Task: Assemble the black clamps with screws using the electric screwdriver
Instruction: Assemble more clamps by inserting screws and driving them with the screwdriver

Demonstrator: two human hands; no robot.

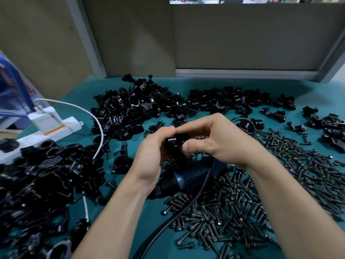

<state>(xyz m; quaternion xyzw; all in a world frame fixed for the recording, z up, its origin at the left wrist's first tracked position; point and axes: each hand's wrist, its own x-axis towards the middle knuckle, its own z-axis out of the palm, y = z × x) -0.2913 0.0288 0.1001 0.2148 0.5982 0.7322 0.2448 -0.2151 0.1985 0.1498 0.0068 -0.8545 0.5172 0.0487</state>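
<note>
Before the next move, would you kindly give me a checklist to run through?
1. Clamp held firmly: ok, the left hand and right hand both grip it.
2. Screw seated in the clamp: cannot tell, fingers hide it.
3. Screwdriver within reach: ok, it lies on the mat just under the hands.
4. A hand free to take the screwdriver: not ok, both are on the clamp.
5. Cable clear of the screwdriver: not ok, it lies across the body.
6. Screws at hand: ok, a big pile lies at the right.
</note>
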